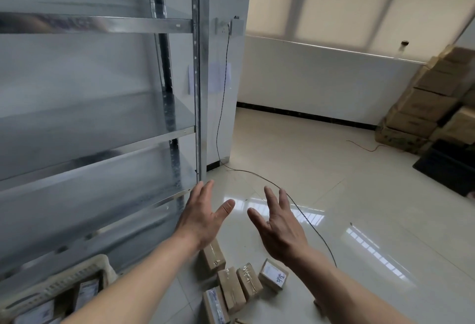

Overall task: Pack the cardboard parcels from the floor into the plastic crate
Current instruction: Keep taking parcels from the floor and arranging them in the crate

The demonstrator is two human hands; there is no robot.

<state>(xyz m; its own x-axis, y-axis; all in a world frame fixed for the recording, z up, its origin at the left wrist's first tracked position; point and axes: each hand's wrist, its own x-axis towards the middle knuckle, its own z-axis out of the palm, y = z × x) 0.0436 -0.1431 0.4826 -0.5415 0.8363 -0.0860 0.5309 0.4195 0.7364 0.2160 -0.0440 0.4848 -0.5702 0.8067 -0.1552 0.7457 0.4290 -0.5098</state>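
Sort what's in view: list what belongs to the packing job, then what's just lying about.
Job:
- cardboard parcels on the floor
- plastic crate, parcels already inside
- left hand and right hand, both empty

Lying about:
- metal shelving
- black cable
- stacked cartons by the wall

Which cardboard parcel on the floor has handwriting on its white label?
The rightmost small brown cardboard parcel; its white label shows blue handwriting, unlike the others.
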